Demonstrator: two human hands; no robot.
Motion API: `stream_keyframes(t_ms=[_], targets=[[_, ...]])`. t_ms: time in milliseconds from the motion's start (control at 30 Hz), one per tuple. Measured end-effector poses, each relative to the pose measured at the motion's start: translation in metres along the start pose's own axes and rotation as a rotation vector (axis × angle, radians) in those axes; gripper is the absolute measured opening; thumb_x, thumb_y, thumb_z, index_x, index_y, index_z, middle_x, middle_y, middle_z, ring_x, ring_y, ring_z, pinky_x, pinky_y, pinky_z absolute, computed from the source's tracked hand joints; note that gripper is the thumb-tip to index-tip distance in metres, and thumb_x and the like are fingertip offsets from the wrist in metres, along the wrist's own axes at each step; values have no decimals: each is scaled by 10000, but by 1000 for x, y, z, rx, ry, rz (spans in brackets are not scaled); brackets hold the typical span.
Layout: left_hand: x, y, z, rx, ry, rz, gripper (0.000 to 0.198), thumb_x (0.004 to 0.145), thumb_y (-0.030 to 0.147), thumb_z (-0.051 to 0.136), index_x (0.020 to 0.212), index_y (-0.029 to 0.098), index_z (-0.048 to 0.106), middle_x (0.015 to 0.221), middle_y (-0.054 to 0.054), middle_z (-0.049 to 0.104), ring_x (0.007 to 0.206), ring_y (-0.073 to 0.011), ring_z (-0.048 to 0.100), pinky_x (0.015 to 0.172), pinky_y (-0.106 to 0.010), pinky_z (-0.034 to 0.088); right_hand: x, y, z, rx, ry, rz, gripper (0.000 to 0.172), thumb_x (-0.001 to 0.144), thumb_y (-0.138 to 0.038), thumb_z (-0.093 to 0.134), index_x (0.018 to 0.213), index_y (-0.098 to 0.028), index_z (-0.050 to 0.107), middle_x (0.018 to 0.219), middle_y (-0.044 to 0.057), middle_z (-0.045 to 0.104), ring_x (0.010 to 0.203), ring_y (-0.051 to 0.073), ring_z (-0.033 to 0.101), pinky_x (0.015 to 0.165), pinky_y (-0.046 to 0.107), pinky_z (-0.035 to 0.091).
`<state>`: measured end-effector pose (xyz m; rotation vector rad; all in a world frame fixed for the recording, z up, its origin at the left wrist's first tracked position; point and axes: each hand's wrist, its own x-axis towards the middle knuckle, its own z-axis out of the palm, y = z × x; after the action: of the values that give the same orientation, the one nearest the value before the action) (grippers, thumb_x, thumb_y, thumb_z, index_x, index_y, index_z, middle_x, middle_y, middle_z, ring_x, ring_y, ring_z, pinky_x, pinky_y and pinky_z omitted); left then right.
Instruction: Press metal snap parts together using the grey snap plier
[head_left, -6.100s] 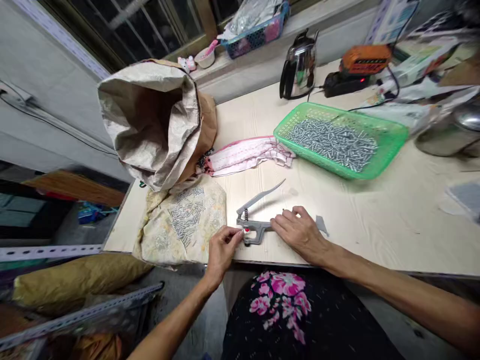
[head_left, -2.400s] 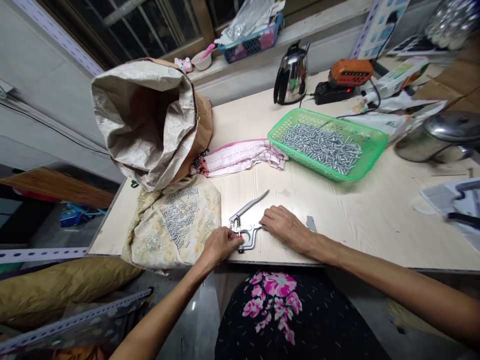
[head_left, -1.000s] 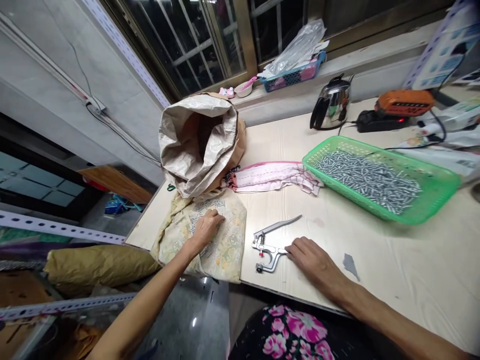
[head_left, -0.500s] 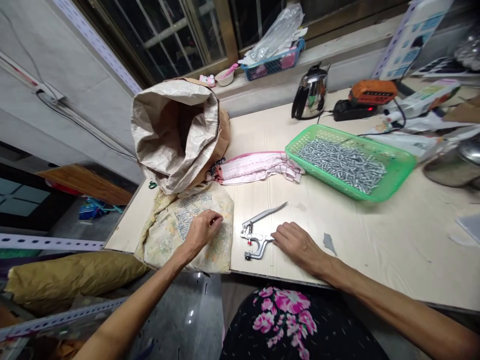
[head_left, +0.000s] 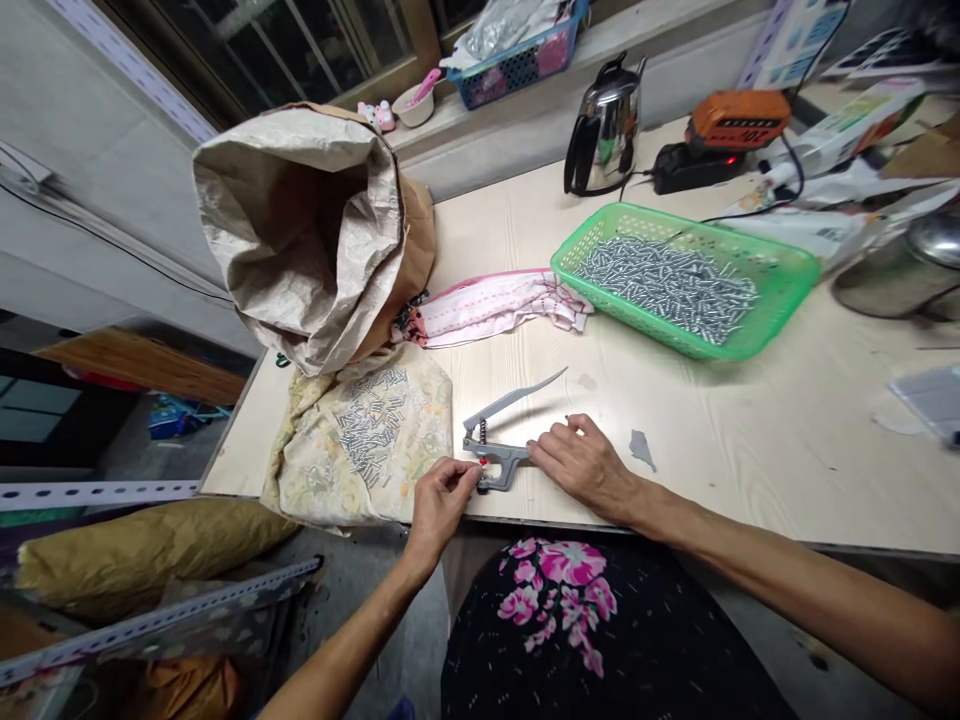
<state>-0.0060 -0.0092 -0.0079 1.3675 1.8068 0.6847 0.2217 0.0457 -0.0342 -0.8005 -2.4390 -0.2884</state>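
Observation:
Snap-fastener pliers (head_left: 510,458) in grey metal, with a spring and a red tip in the jaw, lie near the table's front edge, their long upper handle raised. My right hand (head_left: 581,460) is closed around the end of the lower handle. At the jaw's opening, my left hand (head_left: 444,500) pinches thumb and forefinger together; whatever is between them is too small to make out. Left of the pliers, a floral cloth (head_left: 315,465) carries a scattered pile of small silver metal pieces (head_left: 371,425).
Behind the cloth stands a wide-mouthed paper sack (head_left: 405,235). A green basket (head_left: 780,310) holds many similar metal pieces. Folded pink fabric (head_left: 487,310) lies between them. A kettle (head_left: 607,125), an orange battery on a charger (head_left: 739,120) and a grey scrap (head_left: 641,450) are also on the table.
My left hand has moved right from over the metal pieces on the cloth to the pliers' jaw. My right hand still holds the lower handle. The camera view has shifted.

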Motion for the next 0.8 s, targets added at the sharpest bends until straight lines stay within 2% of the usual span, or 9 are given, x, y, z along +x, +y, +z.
stream_keyframes(t_ms=[200, 367, 700, 800], targets=[[6, 2, -1, 113, -2, 56, 284, 808, 407, 589, 745, 162, 718, 735, -38, 658, 698, -157, 591, 659, -252, 445, 0, 1, 0, 21, -49, 22, 290, 973, -78, 375, 812, -187, 591, 698, 18, 529, 717, 174, 407, 741, 365, 270], [9, 4, -4, 231, -55, 54, 288, 811, 392, 561, 728, 154, 701, 724, -42, 662, 683, -156, 588, 653, -259, 427, -1, 1, 4, 43, -67, 29, 301, 956, -52, 385, 755, -178, 571, 696, 21, 518, 710, 171, 397, 731, 363, 265], [12, 10, -8, 165, -301, -139, 304, 738, 431, 581, 675, 140, 642, 527, -2, 586, 502, -126, 528, 519, -224, 379, -2, -1, 13, 91, -110, 76, 258, 937, -73, 441, 728, -180, 547, 715, 22, 527, 721, 175, 396, 715, 351, 249], [11, 13, -7, 164, -324, -169, 296, 736, 413, 576, 656, 136, 640, 521, -7, 590, 510, -130, 535, 525, -224, 376, -2, -2, 12, 103, -121, 70, 244, 931, -63, 447, 744, -176, 554, 725, 24, 537, 721, 175, 404, 717, 353, 251]])
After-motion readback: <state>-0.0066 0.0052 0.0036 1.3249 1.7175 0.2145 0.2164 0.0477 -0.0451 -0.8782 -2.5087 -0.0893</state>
